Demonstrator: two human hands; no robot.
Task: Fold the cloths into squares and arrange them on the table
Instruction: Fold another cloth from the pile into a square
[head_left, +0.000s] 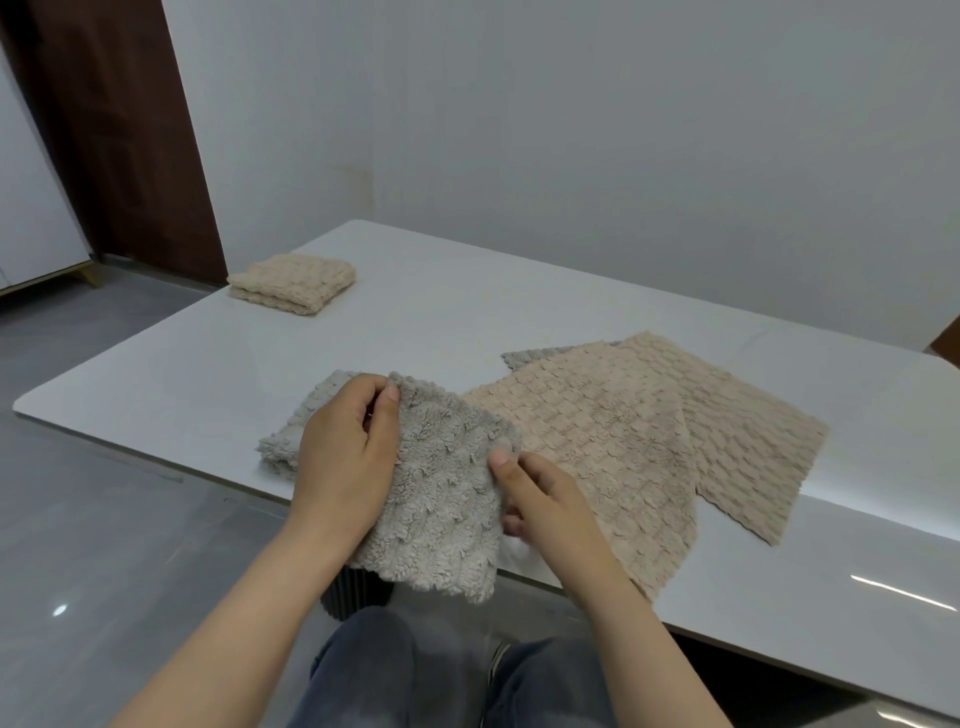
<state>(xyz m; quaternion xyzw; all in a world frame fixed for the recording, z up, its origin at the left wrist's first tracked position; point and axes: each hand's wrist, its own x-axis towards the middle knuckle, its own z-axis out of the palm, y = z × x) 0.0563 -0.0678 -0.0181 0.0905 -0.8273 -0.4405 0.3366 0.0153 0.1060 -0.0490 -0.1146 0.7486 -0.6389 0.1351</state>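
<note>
A fluffy grey cloth (441, 499) is partly folded at the near edge of the white table (447, 322), its lower part hanging over the edge. My left hand (345, 452) pinches its upper corner. My right hand (540, 499) pinches its right edge, thumb on top. To the right lie two unfolded beige cloths, one (602, 447) overlapping the other (748, 431), with a grey cloth corner (519, 358) peeking out beneath. A folded beige cloth (293, 283) sits at the table's far left corner.
A white wall runs behind the table. A dark brown door (119, 135) stands at the back left over a grey tiled floor (104, 545). My knees in jeans (415, 675) are below the table edge.
</note>
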